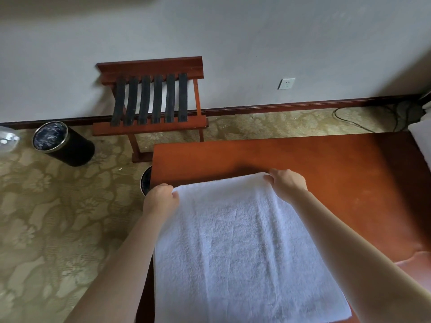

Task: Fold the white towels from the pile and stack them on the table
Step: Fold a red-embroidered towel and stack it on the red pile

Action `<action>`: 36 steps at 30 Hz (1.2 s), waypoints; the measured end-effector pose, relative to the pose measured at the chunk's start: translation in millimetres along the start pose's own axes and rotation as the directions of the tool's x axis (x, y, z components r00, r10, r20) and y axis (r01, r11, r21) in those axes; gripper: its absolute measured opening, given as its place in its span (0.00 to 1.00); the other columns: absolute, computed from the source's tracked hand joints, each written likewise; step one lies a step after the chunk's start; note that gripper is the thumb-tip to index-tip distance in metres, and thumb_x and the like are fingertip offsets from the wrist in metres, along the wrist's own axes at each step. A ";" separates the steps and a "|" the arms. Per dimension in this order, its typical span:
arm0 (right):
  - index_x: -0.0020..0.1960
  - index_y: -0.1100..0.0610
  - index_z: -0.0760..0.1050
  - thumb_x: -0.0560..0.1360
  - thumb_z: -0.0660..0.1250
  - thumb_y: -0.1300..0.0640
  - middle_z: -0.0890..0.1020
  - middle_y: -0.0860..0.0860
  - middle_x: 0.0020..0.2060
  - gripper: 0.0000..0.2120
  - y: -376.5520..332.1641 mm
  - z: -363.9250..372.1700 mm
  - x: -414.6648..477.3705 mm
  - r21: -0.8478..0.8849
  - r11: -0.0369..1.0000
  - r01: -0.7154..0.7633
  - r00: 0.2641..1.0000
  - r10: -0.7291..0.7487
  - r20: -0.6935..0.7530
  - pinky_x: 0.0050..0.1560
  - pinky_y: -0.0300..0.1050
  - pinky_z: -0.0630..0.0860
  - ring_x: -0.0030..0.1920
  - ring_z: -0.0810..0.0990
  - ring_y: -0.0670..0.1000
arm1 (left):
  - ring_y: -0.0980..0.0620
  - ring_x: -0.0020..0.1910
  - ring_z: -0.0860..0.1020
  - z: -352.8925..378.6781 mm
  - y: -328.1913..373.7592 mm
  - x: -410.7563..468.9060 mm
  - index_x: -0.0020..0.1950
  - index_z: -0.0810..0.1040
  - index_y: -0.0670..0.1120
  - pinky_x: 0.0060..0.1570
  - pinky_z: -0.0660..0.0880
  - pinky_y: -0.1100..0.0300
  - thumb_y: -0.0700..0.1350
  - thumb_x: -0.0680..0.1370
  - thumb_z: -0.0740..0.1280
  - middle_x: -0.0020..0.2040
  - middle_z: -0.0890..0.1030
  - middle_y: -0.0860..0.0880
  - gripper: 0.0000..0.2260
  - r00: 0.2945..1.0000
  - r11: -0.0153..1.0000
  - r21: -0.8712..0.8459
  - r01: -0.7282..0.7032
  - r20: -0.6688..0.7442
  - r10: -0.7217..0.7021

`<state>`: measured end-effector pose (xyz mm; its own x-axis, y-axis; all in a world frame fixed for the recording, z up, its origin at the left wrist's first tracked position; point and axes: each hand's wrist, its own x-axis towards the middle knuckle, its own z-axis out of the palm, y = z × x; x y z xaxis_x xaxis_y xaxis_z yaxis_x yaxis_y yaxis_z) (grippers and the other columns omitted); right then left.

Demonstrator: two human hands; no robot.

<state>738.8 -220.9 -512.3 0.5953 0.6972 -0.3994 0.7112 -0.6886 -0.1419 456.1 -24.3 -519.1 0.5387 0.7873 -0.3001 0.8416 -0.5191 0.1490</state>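
A white towel (235, 248) lies spread lengthwise on the reddish wooden table (326, 173), reaching from the near edge toward the middle. My left hand (161, 199) pinches the towel's far left corner at the table's left edge. My right hand (288, 183) grips the far right corner. Both arms stretch forward along the towel's sides. The pile of towels is not in view.
A wooden luggage rack (151, 101) with black straps stands against the wall beyond the table. A black bin (63, 143) sits on the patterned carpet at left, another dark bin (146, 180) peeks out beside the table. White bedding (422, 136) shows at far right.
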 end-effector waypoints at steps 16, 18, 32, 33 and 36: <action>0.53 0.53 0.75 0.77 0.62 0.50 0.76 0.49 0.50 0.09 -66.6 26.2 3.1 -0.029 0.957 0.288 0.939 -0.288 -0.186 0.49 0.47 0.67 0.54 0.72 0.54 | 0.45 0.48 0.72 31.9 87.4 -5.8 0.46 0.74 0.44 0.50 0.65 0.52 0.49 0.78 0.59 0.45 0.75 0.47 0.10 0.966 0.976 -0.004 -0.218 -0.145 0.215; 0.53 0.54 0.76 0.77 0.62 0.51 0.76 0.50 0.50 0.09 -66.6 30.1 7.8 -0.001 0.960 0.281 0.940 -0.276 -0.200 0.48 0.47 0.67 0.54 0.72 0.54 | 0.42 0.44 0.73 33.3 89.6 -3.4 0.43 0.76 0.41 0.45 0.66 0.52 0.46 0.78 0.61 0.42 0.75 0.44 0.09 0.965 0.977 -0.099 -0.186 -0.208 0.163; 0.54 0.55 0.74 0.78 0.61 0.48 0.76 0.51 0.49 0.11 -63.2 37.4 9.1 -0.112 0.950 0.290 0.916 -0.310 -0.257 0.45 0.47 0.64 0.49 0.72 0.55 | 0.42 0.40 0.76 29.3 88.3 2.1 0.40 0.77 0.41 0.34 0.72 0.51 0.44 0.74 0.71 0.42 0.76 0.43 0.07 0.954 0.979 0.021 -0.204 -0.219 0.203; 0.53 0.55 0.75 0.79 0.60 0.48 0.75 0.52 0.49 0.11 -63.0 36.0 8.9 -0.150 0.940 0.305 0.910 -0.335 -0.245 0.45 0.47 0.64 0.49 0.72 0.55 | 0.42 0.39 0.76 27.7 87.5 3.1 0.39 0.77 0.41 0.33 0.73 0.51 0.44 0.73 0.72 0.40 0.76 0.43 0.08 0.950 0.975 0.034 -0.219 -0.219 0.222; 0.52 0.56 0.74 0.81 0.57 0.50 0.74 0.52 0.48 0.11 -60.2 31.3 6.0 -0.193 0.921 0.338 0.886 -0.381 -0.265 0.45 0.49 0.65 0.47 0.71 0.55 | 0.42 0.36 0.76 24.2 83.8 9.1 0.38 0.76 0.40 0.32 0.72 0.52 0.43 0.72 0.73 0.37 0.76 0.43 0.09 0.930 0.958 0.051 -0.282 -0.232 0.286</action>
<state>687.8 -181.5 -534.4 0.3556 0.9327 -0.0599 0.9286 -0.3598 -0.0910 530.6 -68.7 -532.2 0.7507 0.6604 -0.0175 0.6521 -0.7366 0.1791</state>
